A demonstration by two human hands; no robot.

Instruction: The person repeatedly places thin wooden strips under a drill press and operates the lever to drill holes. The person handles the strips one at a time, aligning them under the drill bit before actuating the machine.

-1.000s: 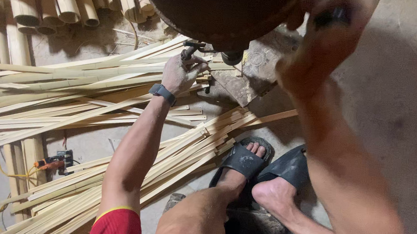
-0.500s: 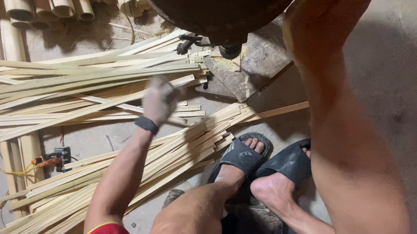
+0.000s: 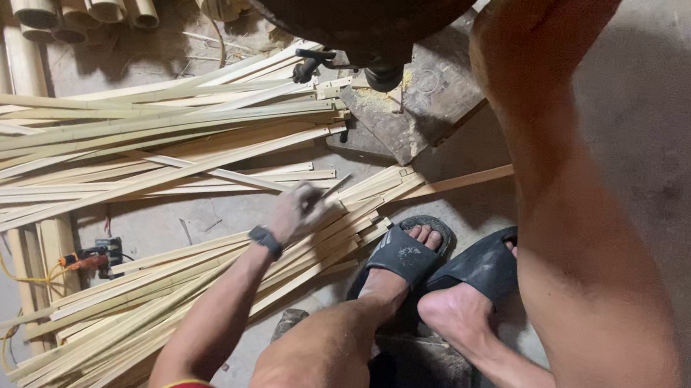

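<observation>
Left hand (image 3: pixel 297 212) grips a thin flat pale bamboo strip (image 3: pixel 193 285).

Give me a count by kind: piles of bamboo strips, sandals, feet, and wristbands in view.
Piles of bamboo strips: 2, upper pile and lower pile
Dark sandals: 2
Bare feet: 2
Wristband: 1, on the left hand
Total: 7
</observation>
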